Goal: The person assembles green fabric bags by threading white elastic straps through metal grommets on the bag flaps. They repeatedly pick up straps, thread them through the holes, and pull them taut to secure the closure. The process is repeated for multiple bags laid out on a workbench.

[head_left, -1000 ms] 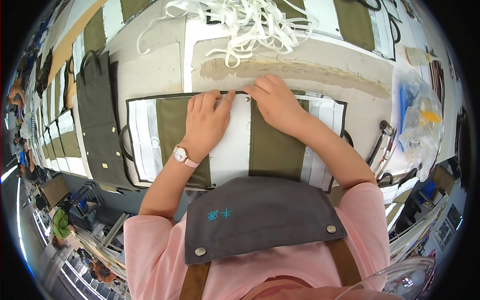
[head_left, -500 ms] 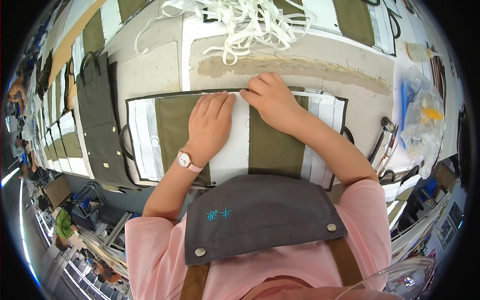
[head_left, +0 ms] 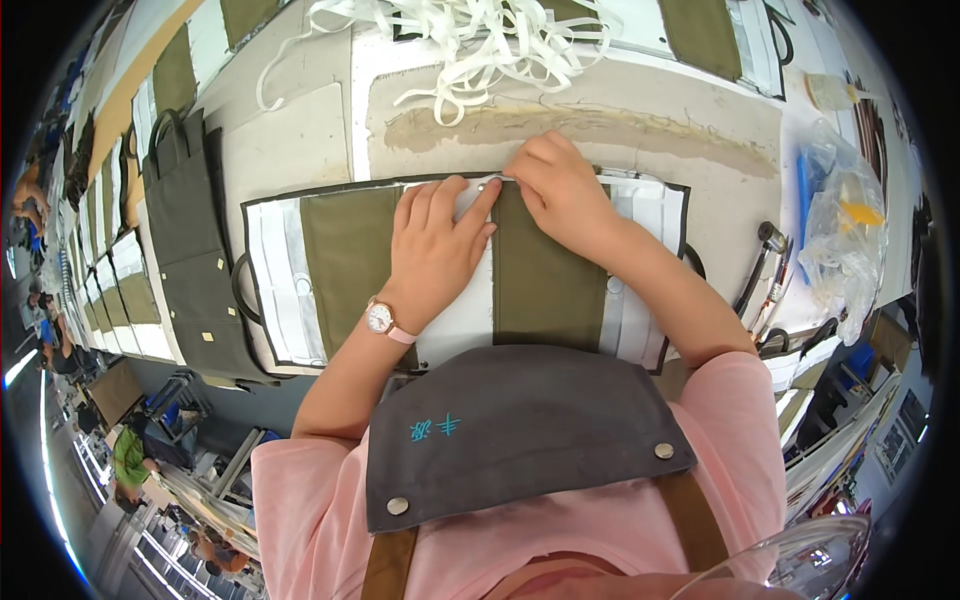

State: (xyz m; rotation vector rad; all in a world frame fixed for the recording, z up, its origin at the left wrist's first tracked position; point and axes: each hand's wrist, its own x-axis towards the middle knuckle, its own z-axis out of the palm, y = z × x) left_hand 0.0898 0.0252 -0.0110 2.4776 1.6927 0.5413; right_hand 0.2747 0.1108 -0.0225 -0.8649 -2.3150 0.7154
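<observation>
**Pinning down the top edge of a striped fabric panel**

The right hand point(head_left: 565, 195) pinches with curled fingers at a small metal piece point(head_left: 484, 184) on the far edge of the fabric panel point(head_left: 350, 250), closed on it as far as the view shows; what exactly sits between the fingertips is too small to tell. The left hand point(head_left: 435, 250) lies flat and spread on the white middle stripe, its index fingertip touching the same spot. To do this step well, the flat hand should probably keep the cloth taut and square while the pinching fingers work right at the bound edge, so that the layers do not creep.

Both forearms rise from the lower edge and converge, the left wrist carrying a wristwatch point(head_left: 381, 318). The panel, olive and white with dark binding, lies on the worktable point(head_left: 290, 140) just before the person's apron bib point(head_left: 510, 430). A tangle of white strapping point(head_left: 470, 40) lies beyond it, a dark tote bag point(head_left: 190, 230) to the left, and a clear plastic bag point(head_left: 845, 220) to the right.
</observation>
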